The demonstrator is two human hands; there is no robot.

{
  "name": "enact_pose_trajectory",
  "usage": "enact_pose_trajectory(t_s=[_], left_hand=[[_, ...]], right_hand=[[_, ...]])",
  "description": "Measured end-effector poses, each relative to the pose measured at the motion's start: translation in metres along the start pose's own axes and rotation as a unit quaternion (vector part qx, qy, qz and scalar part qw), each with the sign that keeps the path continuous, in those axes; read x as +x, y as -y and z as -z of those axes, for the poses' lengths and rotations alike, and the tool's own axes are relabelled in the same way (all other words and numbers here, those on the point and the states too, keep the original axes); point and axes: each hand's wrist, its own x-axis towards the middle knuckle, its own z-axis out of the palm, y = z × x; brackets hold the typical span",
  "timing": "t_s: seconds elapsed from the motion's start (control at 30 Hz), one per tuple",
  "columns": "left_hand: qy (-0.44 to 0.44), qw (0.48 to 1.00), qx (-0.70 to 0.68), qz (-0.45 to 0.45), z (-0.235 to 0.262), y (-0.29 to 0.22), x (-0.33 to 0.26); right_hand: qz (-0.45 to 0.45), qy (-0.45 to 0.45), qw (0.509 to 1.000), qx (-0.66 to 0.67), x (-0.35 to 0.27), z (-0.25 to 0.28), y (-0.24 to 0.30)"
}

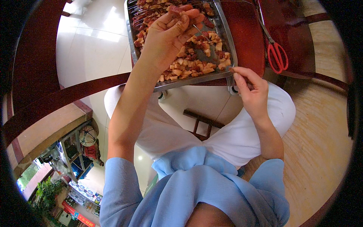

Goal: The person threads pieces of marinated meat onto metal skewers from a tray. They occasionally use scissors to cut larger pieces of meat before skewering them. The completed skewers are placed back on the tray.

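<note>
Head view, left hand [166, 36] pinching meat [181, 11], right hand [251, 89] pinching skewer [200, 31]

Tray [230, 41]: thin sheet metal, bright and reflective at the rim. Meat pieces [196, 60]: raw, moist, faintly glistening. Skewer [200, 31]: thin shiny metal. Scissors [277, 56]: glossy red plastic handles, steel blades. Counter [245, 34]: dark red wood, polished sheen. Floor [90, 45]: smooth glossy tile. Sleeves [121, 189]: matt light-blue cloth.

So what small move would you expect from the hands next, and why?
Probably pushing the meat piece down the thin metal skewer: the left hand pinches meat over the steel tray of diced meat, while the right hand grips the skewer's end.
</note>
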Motion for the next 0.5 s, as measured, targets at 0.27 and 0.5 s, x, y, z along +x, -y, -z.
enact_pose_trajectory(t_s=[0.27, 0.5], left_hand=[[-0.034, 0.999, -0.019, -0.011, 0.003, -0.017, 0.005], [-0.062, 0.998, -0.011, -0.015, 0.0, -0.015, 0.001]], right_hand=[[0.005, 0.008, 1.0, 0.018, 0.001, 0.001, 0.002], [-0.015, 0.007, 0.999, 0.044, -0.001, 0.0, 0.001]])
